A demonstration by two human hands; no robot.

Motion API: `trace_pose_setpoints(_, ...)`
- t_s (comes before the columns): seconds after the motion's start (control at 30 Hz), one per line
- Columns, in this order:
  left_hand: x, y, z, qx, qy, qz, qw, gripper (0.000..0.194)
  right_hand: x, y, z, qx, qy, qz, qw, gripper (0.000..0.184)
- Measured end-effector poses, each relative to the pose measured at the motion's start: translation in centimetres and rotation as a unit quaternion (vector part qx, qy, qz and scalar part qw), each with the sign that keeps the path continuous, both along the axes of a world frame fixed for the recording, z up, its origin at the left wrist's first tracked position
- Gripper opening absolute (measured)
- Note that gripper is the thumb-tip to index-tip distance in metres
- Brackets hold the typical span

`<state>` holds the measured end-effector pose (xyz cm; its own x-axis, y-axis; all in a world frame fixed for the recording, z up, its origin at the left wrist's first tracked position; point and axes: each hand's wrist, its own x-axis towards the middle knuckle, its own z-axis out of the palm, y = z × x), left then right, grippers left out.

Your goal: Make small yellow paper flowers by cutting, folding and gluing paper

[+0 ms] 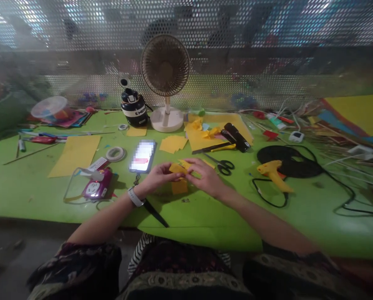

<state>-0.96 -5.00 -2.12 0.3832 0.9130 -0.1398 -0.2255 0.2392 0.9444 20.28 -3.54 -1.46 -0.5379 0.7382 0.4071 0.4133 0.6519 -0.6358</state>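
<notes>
Clothing, one set: dark, patterned, with a paler ornamented band. Surface: bright green, its front edge just beyond the clothing. Strap, one: black, lying aslant near that edge. Wristwatch, one: pale band, worn on the left wrist.

Paper square, one: orange-yellow, flat on the surface just below the fingers. Left hand: grip pinching one side of the paper piece between thumb and fingers. Right hand: grip closed at the fingertips on the other side of the same piece.

Paper piece, one: small, warm yellow, matt; apparently folded or curled, with uneven edges rising above the fingers; partly covered by them, so its full shape cannot be told. Location: between the two hands, in front of the body, above the surface.

Power socket, one: purple with a white face, a plug seated in it. Glue gun, one: yellow, black cord, lying against a black coil-like disc. Scissors, one pair: dark handles, just beyond the right hand. Phone, one: screen lit. Paper stack, one: yellow, loosely fanned. Cutter, one: yellow and black.

Bottle, one: dark, pale band. Fan, one: round head, white base. Perforated screen: behind everything.
</notes>
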Motion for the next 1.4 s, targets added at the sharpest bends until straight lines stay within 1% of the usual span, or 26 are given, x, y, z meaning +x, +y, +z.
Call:
trace_pose_setpoints(0.1, 0.3, -0.1, -0.1, 0.001, -0.001, 0.022, 1.000, 0.032, -0.2, -0.1, 0.1, -0.061, 0.062, -0.032, 0.996, 0.024)
trace_pose_setpoints(0.17, 0.4, -0.2, -0.1, 0.000, -0.014, 0.045, 0.999, 0.031, -0.3, -0.3, 0.3, -0.114, 0.100, -0.068, 0.986, 0.031)
trace_pose_setpoints(0.23, 0.4, -0.1, -0.1, 0.001, -0.027, 0.065, 0.997, 0.028, -0.4, -0.3, 0.5, -0.160, 0.117, -0.095, 0.975, 0.038)
trace_pose_setpoints(0.33, 0.3, 0.0, -0.1, 0.017, -0.044, 0.086, 0.995, 0.028, -0.5, -0.5, 0.9, -0.222, 0.112, -0.082, 0.965, 0.039)
trace_pose_setpoints(0.4, 0.4, -0.1, -0.1, 0.026, -0.054, 0.093, 0.994, 0.031, -0.5, -0.6, 1.1, -0.243, 0.108, -0.066, 0.962, 0.039)
trace_pose_setpoints(0.53, 0.6, -0.3, 0.0, 0.007, -0.060, 0.096, 0.994, 0.034, -0.7, -0.7, 1.0, -0.237, 0.105, -0.052, 0.964, 0.038)
trace_pose_setpoints(0.6, 0.6, -0.3, 0.1, 0.003, -0.061, 0.094, 0.994, 0.036, -0.7, -0.6, 0.7, -0.242, 0.123, -0.046, 0.961, 0.037)
trace_pose_setpoints(0.67, 0.6, -0.3, 0.1, 0.006, -0.058, 0.091, 0.994, 0.033, -0.6, -0.4, 0.4, -0.250, 0.149, -0.041, 0.956, 0.037)
trace_pose_setpoints(0.77, 0.4, -0.3, 0.3, 0.009, -0.034, 0.097, 0.995, 0.024, -0.3, 0.0, 0.0, -0.254, 0.166, -0.035, 0.952, 0.035)
trace_pose_setpoints(0.97, 0.2, -0.2, 0.6, 0.002, 0.010, 0.103, 0.995, 0.024, 0.1, 0.1, 0.3, -0.246, 0.161, -0.047, 0.954, 0.032)
trace_pose_setpoints(1.1, 0.2, -0.2, 0.3, 0.003, 0.015, 0.103, 0.995, 0.027, 0.0, 0.0, 0.4, -0.246, 0.167, -0.052, 0.953, 0.032)
trace_pose_setpoints(1.27, 0.2, -0.2, -0.2, 0.012, 0.020, 0.100, 0.995, 0.027, 0.0, 0.1, 0.0, -0.257, 0.170, -0.058, 0.950, 0.031)
trace_pose_setpoints(1.4, 0.3, -0.2, -0.2, 0.020, 0.026, 0.099, 0.995, 0.027, 0.1, 0.3, -0.4, -0.267, 0.168, -0.039, 0.948, 0.032)
